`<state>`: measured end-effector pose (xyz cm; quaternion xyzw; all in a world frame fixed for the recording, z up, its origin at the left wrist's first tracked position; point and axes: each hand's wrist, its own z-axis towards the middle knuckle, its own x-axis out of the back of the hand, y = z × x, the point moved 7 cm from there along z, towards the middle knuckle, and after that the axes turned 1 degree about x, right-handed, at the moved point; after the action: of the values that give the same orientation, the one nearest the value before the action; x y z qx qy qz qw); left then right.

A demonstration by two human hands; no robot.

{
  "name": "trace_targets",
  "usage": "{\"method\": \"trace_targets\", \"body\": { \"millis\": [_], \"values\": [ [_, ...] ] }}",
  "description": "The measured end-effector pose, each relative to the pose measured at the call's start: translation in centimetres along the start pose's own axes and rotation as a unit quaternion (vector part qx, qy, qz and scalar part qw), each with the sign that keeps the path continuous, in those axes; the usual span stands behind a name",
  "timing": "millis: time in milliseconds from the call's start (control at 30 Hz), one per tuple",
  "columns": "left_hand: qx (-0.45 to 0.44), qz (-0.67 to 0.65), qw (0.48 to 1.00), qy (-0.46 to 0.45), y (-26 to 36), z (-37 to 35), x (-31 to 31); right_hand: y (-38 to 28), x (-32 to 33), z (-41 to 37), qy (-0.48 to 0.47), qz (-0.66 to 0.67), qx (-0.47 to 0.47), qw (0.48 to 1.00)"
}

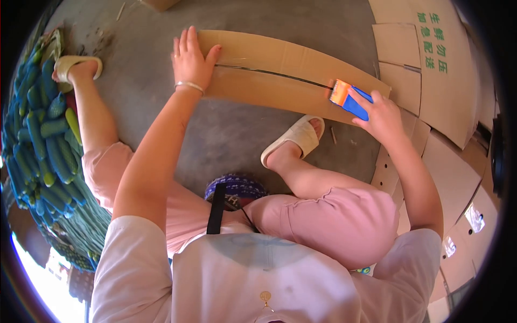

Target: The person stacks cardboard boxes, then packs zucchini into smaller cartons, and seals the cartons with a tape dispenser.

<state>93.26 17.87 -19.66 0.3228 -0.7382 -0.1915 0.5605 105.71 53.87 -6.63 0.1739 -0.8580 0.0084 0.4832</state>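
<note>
A long brown cardboard box (269, 49) lies on the floor in front of me, its two top flaps meeting at a dark seam. My left hand (194, 65) rests with fingers stretched out on the box's left end, thumb pointing along the flap. At the other end, my right hand (383, 116) grips a blue and orange tape dispenser (360, 105). The dispenser's orange head is right at the right part of the seam. A thin shiny line shows on the flap near my left hand.
Cucumbers (40, 134) in green netting are heaped on the left. Cardboard boxes (447, 102), one with green printed characters, stand along the right. My sandalled feet flank the near floor (237, 129), and a blue patterned seat (234, 185) shows between my legs.
</note>
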Motion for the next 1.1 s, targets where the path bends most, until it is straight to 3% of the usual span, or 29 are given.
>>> {"method": "trace_targets", "body": {
  "millis": [33,67,100,200,400,600,667,700,733,800,833,867,933,967,1000,1100],
  "values": [
    [-0.154,0.143,0.975,0.072,3.3,-0.9,0.1,0.0,-0.1,-0.1,0.007,0.006,0.007,1.0],
    [-0.3,0.277,0.901,0.144,6.6,-2.5,-0.6,0.1,-0.3,-0.4,0.005,0.007,0.0,1.0],
    [-0.313,0.265,0.91,0.06,8.1,-3.0,-2.6,0.1,-0.3,-0.3,0.013,0.006,0.004,1.0],
    [-0.357,0.275,0.892,0.03,11.0,-4.1,-6.4,0.2,-0.4,-0.3,0.03,0.006,0.003,1.0],
    [-0.373,0.228,0.898,0.042,9.4,-3.3,-4.6,-2.6,0.7,0.6,0.078,0.047,0.025,0.996],
    [-0.344,0.322,0.881,0.045,2.6,1.0,2.9,-10.7,4.3,5.5,0.182,0.108,0.101,0.972],
    [-0.274,0.382,0.882,0.009,0.7,2.2,5.2,-12.0,5.6,6.7,0.202,0.128,0.125,0.963],
    [-0.209,0.424,0.879,-0.056,0.6,2.3,6.0,-12.3,5.7,7.3,0.178,0.114,0.135,0.968],
    [-0.202,0.435,0.876,-0.043,1.1,1.9,7.0,-12.4,5.7,7.6,0.155,0.098,0.142,0.973],
    [-0.137,0.437,0.875,-0.16,0.9,1.5,7.3,-12.1,6.3,7.9,0.177,0.1,0.151,0.967],
    [-0.073,0.445,0.854,-0.261,0.7,1.9,7.3,-12.0,6.3,7.9,0.172,0.107,0.155,0.967],
    [-0.072,0.452,0.852,-0.255,2.2,2.2,7.7,-11.8,6.2,7.6,0.163,0.114,0.156,0.968],
    [-0.092,0.617,0.686,-0.375,3.8,1.8,6.4,-10.9,6.4,7.1,0.152,0.108,0.142,0.972],
    [-0.067,0.574,0.735,-0.355,5.0,2.1,6.3,-10.6,6.1,6.8,0.158,0.123,0.143,0.969],
    [-0.071,0.578,0.731,-0.354,5.8,2.2,5.6,-10.5,5.7,6.6,0.161,0.139,0.145,0.966],
    [-0.132,0.479,0.8,-0.336,7.9,3.0,2.6,-10.7,5.1,6.1,0.195,0.144,0.13,0.961]
  ]
}}
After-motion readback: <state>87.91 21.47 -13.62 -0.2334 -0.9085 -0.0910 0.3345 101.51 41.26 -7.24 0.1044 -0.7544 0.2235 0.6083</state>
